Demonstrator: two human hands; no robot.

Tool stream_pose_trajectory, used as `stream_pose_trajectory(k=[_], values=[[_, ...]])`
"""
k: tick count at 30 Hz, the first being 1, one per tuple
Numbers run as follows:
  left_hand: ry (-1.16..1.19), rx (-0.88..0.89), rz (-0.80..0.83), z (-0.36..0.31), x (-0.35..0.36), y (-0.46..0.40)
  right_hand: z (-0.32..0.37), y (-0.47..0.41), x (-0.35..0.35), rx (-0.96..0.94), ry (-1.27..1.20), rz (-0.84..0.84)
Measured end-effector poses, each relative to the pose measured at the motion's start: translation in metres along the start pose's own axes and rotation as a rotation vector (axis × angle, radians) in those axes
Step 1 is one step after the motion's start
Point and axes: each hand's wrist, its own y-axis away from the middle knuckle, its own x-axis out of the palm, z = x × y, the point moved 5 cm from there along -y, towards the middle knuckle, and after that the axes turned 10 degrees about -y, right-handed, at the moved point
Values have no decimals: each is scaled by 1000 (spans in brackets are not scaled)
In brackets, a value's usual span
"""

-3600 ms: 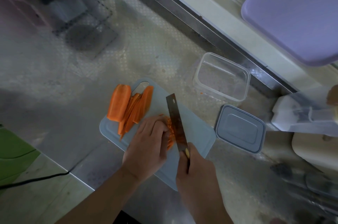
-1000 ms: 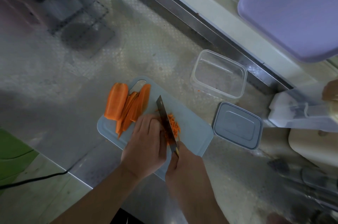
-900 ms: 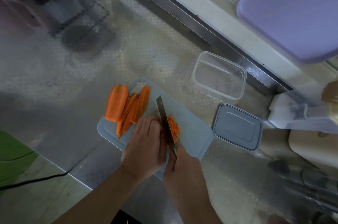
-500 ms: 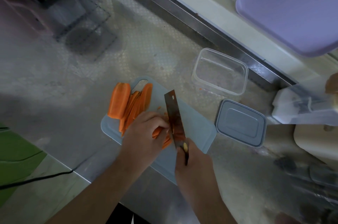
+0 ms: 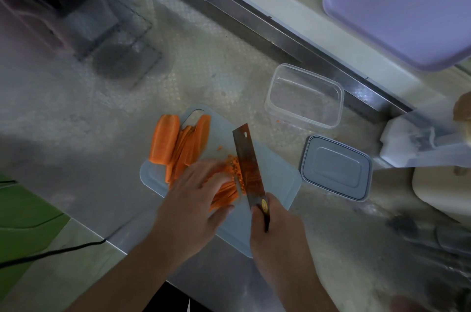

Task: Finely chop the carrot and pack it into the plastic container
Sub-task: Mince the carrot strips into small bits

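Carrot sticks (image 5: pixel 225 193) lie in a bunch on the pale cutting board (image 5: pixel 277 179), pressed flat under the left hand (image 5: pixel 193 206). They look hard and light, and thin sticks like these may roll or slide, so the fingers need to hold them down close to the cut, with the tips kept back from the blade. The right hand (image 5: pixel 274 230) is closed around the handle of the knife (image 5: pixel 248 166), whose blade rests beside a small heap of chopped bits (image 5: pixel 235 165). Bigger carrot slabs (image 5: pixel 178 145) wait at the far left of the board. The plastic container (image 5: pixel 304 96) stands open and looks empty on the worktop (image 5: pixel 204 62), near its lid (image 5: pixel 336 167). The left hand hides most of the sticks. The knife's cutting edge is hard to see.
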Motion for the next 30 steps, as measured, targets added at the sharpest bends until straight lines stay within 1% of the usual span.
stream_pose_trajectory(k=[5, 8, 12, 22, 30], values=[[-16, 79, -118, 9, 7, 2, -1, 4, -3, -5, 16, 8], [-24, 94, -117, 10, 8, 2, 1, 6, -4, -4, 19, 14], [-13, 58, -152, 7, 1, 1, 4, 8, -3, -27, 33, 12], [15, 180, -206, 12, 11, -4, 6, 9, 2, -22, 68, 24], [53, 172, -241, 13, 13, -4, 13, 11, 5, 2, 133, 42]])
